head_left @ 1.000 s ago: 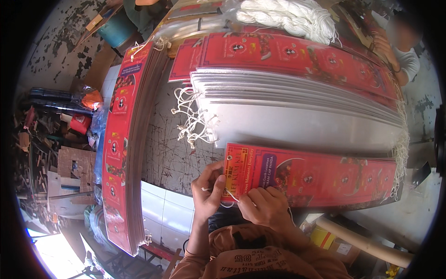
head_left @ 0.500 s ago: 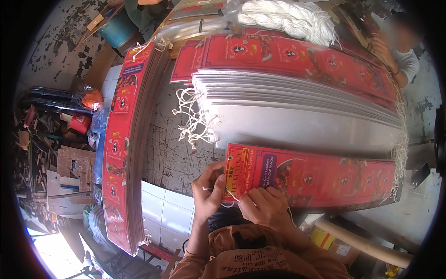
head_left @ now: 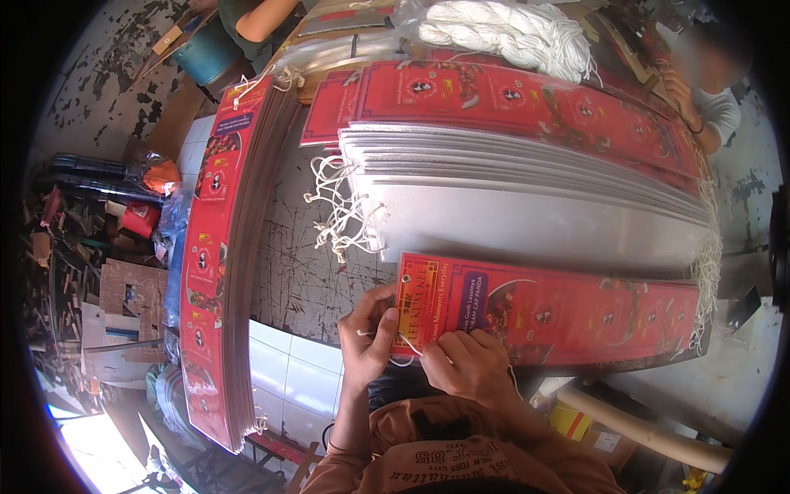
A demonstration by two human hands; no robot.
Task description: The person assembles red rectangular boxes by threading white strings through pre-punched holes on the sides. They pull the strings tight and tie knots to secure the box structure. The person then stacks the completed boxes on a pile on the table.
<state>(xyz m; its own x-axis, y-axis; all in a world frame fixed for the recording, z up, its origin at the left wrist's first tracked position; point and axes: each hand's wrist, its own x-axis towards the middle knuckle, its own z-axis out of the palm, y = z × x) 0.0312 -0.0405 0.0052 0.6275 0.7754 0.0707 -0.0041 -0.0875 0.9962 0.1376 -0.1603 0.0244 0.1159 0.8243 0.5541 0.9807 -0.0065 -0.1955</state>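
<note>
A long red printed strip with a clear glossy face lies in front of me at the table's near edge. My left hand is closed on its left end, thumb on top, with a bit of cord poking out between the fingers. A thin white cord runs across that end into my right hand, whose fingers are pinched on it. The right fist rests against the strip's lower edge. Near the strip's upper left corner is a small eyelet. My palms hide part of the cord.
Beyond lie a fanned stack of silver-backed strips with knotted cord loops, and more red strips. A tall stack of strips stands at left. A white cord hank lies at the back. Co-workers' arms show at the far edge.
A co-worker's arm at the top left has come further into view. The other person's hand at the far right has shifted slightly. My hands hold nearly the same pose.
</note>
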